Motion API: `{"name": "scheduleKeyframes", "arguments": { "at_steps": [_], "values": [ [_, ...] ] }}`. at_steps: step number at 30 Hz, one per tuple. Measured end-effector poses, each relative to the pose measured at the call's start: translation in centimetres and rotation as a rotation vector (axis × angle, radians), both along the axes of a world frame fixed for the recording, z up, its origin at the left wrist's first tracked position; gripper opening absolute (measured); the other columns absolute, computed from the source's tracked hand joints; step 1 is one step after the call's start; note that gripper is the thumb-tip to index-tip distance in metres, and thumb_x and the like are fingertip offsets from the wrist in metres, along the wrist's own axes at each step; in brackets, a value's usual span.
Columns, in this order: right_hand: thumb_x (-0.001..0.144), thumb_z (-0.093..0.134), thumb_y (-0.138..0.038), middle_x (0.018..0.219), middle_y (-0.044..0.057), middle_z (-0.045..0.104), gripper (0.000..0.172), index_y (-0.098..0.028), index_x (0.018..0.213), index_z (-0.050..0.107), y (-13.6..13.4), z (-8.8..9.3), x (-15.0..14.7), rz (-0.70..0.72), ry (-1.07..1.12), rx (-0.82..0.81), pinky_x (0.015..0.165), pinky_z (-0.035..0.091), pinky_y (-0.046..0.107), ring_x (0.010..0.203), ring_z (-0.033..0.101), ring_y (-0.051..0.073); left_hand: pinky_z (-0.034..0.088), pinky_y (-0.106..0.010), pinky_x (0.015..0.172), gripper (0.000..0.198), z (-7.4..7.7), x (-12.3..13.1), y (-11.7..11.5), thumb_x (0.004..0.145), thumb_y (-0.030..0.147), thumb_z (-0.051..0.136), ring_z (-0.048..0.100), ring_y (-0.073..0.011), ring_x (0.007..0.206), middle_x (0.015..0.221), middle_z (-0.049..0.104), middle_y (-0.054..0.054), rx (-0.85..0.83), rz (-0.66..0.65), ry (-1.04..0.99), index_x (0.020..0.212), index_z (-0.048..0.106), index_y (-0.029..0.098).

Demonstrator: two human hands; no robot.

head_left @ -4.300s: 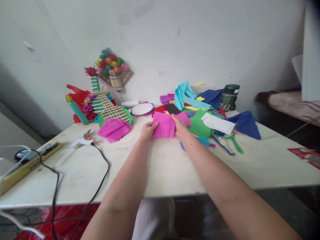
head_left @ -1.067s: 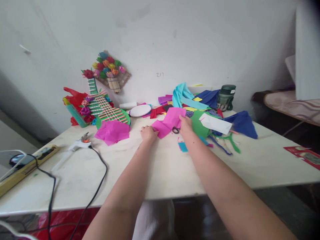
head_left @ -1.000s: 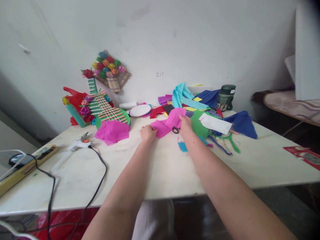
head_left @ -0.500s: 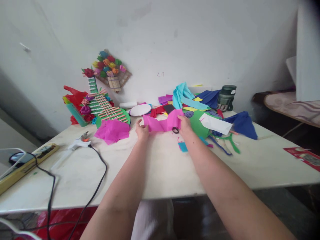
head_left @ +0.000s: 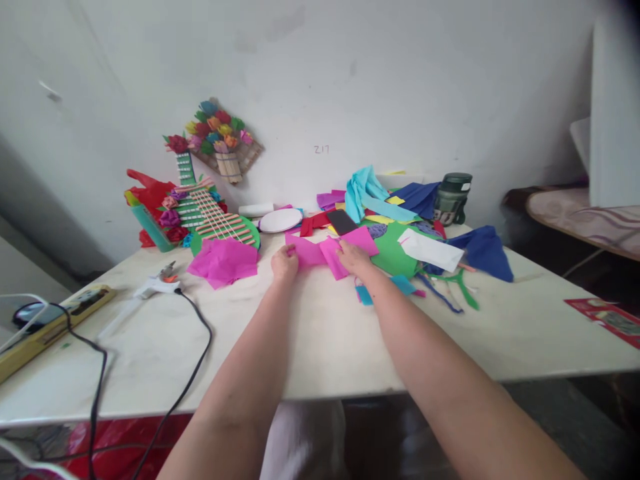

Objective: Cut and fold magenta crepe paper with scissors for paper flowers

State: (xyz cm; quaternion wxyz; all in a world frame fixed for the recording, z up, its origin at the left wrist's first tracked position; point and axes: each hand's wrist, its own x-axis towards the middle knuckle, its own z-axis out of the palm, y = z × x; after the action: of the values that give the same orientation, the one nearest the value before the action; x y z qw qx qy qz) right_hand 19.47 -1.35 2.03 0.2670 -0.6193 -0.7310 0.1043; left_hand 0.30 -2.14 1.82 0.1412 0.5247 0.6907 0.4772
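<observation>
- The left hand (head_left: 285, 263) has its thumb and fingers pinched together on the left end of the pink paper (head_left: 309, 253).
- The right hand (head_left: 355, 259) has its fingertips bunched narrowly on the same pink paper, at an angled, folded-looking part; how its hidden fingers lie, I cannot tell.
- The pink paper spans the gap between the two sets of fingers, above or on the white table (head_left: 330, 340); contact is unclear.
- More pink shows just beyond the right fingers and to their right; whether it belongs to the same sheet, I cannot tell.
- Past the right fingertips lies a dark flat rectangle (head_left: 343, 222), with red strips (head_left: 316, 223) to its left.
- Beyond the left fingers is a white oval disc (head_left: 281, 221).
- Left of the left fingers lies a loose magenta sheet (head_left: 224, 262), in front of a green guitar-shaped craft (head_left: 225, 230); farther left and nearer the body is a glue gun (head_left: 157, 287).
- Right of the right fingers lie a green sheet (head_left: 397, 258) and, farther right, a white paper (head_left: 431, 249) and a dark green bottle (head_left: 453, 199).
</observation>
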Motion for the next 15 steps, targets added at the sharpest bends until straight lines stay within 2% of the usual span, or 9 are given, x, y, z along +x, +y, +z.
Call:
{"name": "scheduleKeyframes", "arguments": {
  "at_steps": [3, 7, 12, 15],
  "values": [
    [0.089, 0.038, -0.026, 0.105, 0.017, 0.067, 0.035, -0.017, 0.116, 0.058, -0.6, 0.8, -0.1, -0.032, -0.128, 0.008, 0.084, 0.041, 0.038, 0.098, 0.062, 0.029, 0.044, -0.032, 0.084, 0.033, 0.3, 0.2, -0.3, 0.068, 0.016, 0.063, 0.064, -0.0254, 0.091, 0.091, 0.07, -0.011, -0.016, -0.012, 0.032, 0.1, 0.07, 0.016],
    [0.088, 0.036, -0.025, 0.11, 0.018, 0.066, 0.038, -0.014, 0.114, 0.06, -1.4, 1.8, -0.4, -0.104, -0.204, -0.035, 0.083, 0.042, 0.039, 0.101, 0.061, 0.03, 0.044, -0.027, 0.086, 0.037, 0.4, 0.5, -0.5, 0.069, 0.012, 0.061, 0.063, -0.021, 0.093, 0.1, 0.07, -0.01, -0.014, -0.068, 0.04, 0.105, 0.069, 0.015],
    [0.086, 0.037, -0.031, 0.11, 0.021, 0.065, 0.041, -0.01, 0.108, 0.065, -2.5, 3.0, -1.1, -0.179, -0.223, -0.07, 0.081, 0.043, 0.035, 0.101, 0.062, 0.03, 0.047, -0.027, 0.077, 0.043, 0.2, 0.4, -0.4, 0.068, 0.007, 0.056, 0.064, -0.0204, 0.083, 0.095, 0.071, -0.01, -0.031, -0.111, 0.018, 0.109, 0.068, 0.012],
    [0.085, 0.04, -0.03, 0.111, 0.021, 0.064, 0.039, -0.011, 0.11, 0.064, -2.9, 3.3, -1.4, -0.196, -0.223, -0.097, 0.081, 0.042, 0.033, 0.103, 0.061, 0.028, 0.047, -0.027, 0.076, 0.045, -0.1, 0.2, -0.2, 0.064, 0.003, 0.054, 0.064, -0.0198, 0.08, 0.093, 0.071, -0.009, 0.012, -0.145, -0.045, 0.106, 0.069, 0.013]
  ]
}}
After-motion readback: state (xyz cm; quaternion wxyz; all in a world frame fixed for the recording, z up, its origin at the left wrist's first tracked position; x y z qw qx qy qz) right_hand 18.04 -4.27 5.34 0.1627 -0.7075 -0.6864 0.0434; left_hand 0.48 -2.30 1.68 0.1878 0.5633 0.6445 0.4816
